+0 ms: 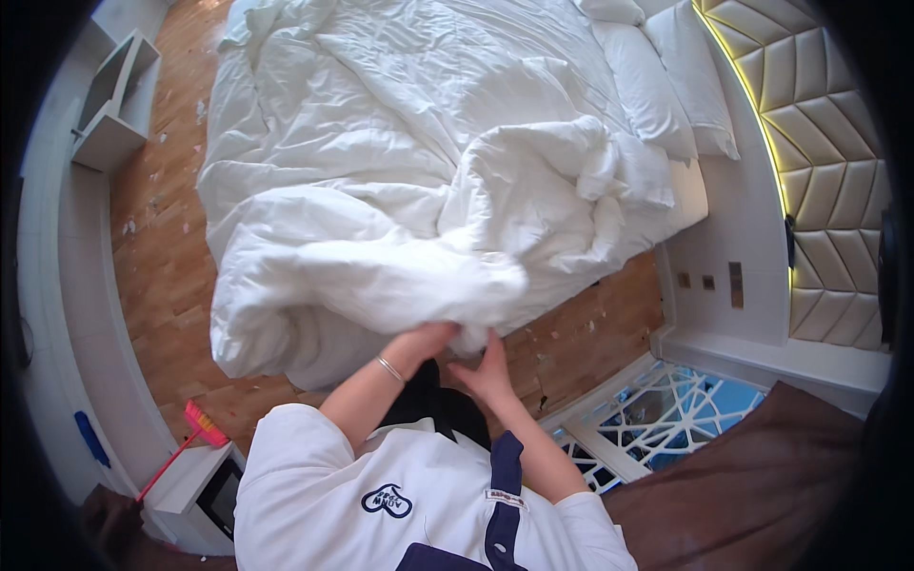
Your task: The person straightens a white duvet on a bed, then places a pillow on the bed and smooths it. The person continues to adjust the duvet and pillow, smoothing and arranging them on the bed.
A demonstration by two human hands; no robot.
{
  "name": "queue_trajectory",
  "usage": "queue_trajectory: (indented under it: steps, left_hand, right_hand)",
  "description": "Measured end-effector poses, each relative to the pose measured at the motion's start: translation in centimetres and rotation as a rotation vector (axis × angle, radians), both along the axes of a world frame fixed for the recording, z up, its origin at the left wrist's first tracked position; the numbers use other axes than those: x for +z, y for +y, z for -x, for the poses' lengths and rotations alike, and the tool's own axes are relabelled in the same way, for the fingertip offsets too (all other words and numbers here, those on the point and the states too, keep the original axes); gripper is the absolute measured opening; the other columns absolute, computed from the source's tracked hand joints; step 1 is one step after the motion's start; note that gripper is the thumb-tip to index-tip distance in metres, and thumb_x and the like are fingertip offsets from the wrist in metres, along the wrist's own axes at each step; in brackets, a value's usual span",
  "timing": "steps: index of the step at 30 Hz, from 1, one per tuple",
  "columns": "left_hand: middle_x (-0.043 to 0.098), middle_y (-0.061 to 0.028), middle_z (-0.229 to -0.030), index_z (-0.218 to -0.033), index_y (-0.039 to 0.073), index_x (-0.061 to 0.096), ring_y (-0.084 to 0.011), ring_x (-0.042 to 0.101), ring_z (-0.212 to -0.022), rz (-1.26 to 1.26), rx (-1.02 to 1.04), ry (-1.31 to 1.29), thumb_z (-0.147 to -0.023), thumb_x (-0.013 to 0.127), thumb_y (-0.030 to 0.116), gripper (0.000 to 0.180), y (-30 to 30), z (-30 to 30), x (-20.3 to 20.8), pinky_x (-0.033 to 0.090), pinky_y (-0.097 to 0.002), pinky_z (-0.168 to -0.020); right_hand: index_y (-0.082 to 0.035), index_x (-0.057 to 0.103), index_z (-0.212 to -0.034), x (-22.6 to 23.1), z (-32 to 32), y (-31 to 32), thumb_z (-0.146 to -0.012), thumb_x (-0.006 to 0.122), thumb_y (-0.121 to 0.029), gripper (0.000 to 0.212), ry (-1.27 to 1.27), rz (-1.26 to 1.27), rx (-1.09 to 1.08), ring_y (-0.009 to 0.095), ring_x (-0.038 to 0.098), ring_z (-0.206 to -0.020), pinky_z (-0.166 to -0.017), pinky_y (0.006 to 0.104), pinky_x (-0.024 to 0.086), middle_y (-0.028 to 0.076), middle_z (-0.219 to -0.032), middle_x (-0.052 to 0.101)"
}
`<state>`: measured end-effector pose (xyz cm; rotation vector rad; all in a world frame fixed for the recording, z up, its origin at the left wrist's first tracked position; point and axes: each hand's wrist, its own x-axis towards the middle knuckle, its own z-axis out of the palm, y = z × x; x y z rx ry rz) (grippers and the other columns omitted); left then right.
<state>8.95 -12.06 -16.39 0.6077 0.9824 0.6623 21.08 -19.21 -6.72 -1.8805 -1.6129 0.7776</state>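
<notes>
A thick white duvet (pixel 352 276) lies rumpled over the bed, its near edge bunched up in front of my body. My left hand (pixel 430 340), with a silver bangle on the wrist, is closed on this edge; its fingertips are hidden by the cloth. Beside it, my right hand (pixel 484 376) has thumb and fingers around a small fold of the same edge. Part of the duvet above my hands is blurred. Farther right, a section is folded back in a loose heap.
White pillows (pixel 647 86) rest at the bed's right end, by a padded headboard wall (pixel 809 162) with a lit yellow strip. Wooden floor (pixel 157 252) with scattered white bits runs along the left. A red broom (pixel 205 423) leans lower left; a brown curtain (pixel 733 485) hangs lower right.
</notes>
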Motion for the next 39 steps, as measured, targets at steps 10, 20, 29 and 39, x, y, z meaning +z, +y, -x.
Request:
queue_trajectory:
  steps: [10, 20, 29, 39]
  left_hand:
    - [0.054, -0.0102, -0.116, -0.125, 0.000, 0.045, -0.0205, 0.049, -0.106, 0.076, -0.026, -0.275, -0.082, 0.055, 0.054, 0.070, 9.7, -3.1, 17.4, 0.034, -0.0322, -0.096]
    - [0.054, -0.0099, -0.107, -0.122, 0.009, 0.047, -0.0224, 0.052, -0.097, 0.250, 0.815, -0.844, -0.083, 0.050, 0.052, 0.058, 9.4, 1.6, 15.4, 0.044, -0.0390, -0.085]
    - [0.057, -0.0032, -0.073, -0.084, 0.002, 0.062, -0.0106, 0.049, -0.055, -0.012, 0.375, 0.064, -0.081, 0.056, 0.019, 0.019, 15.6, -4.3, 22.3, 0.042, -0.0246, -0.047]
    - [0.060, -0.0077, -0.099, -0.112, 0.001, 0.053, -0.0166, 0.060, -0.086, -0.358, 0.603, -0.421, -0.088, 0.046, 0.014, 0.028, 10.1, -5.2, 29.3, 0.051, -0.0303, -0.071]
  right_hand:
    - [-0.003, 0.044, -0.123, 14.0, -7.0, 15.6, -0.091, 0.047, -0.016, 0.034, 0.771, -0.405, -0.515, 0.021, 0.055, -0.102, -0.087, 0.0339, 0.046, 0.011, -0.118, 0.053]
    - [-0.002, 0.053, -0.118, 17.2, -8.1, 15.1, -0.084, 0.059, -0.017, 0.039, 0.528, -0.113, 0.074, 0.013, 0.055, -0.095, -0.083, 0.0272, 0.044, 0.008, -0.105, 0.061]
    - [0.000, 0.049, -0.121, 19.9, -18.4, 20.8, -0.091, 0.048, -0.029, 0.042, 0.988, -0.373, -0.432, 0.022, 0.053, -0.104, -0.089, 0.0355, 0.044, 0.013, -0.117, 0.054]
    - [0.001, 0.043, -0.127, 15.2, -16.8, 23.7, -0.091, 0.047, -0.026, 0.045, 0.900, -0.344, -0.069, 0.029, 0.047, -0.115, -0.098, 0.0394, 0.036, 0.015, -0.126, 0.049]
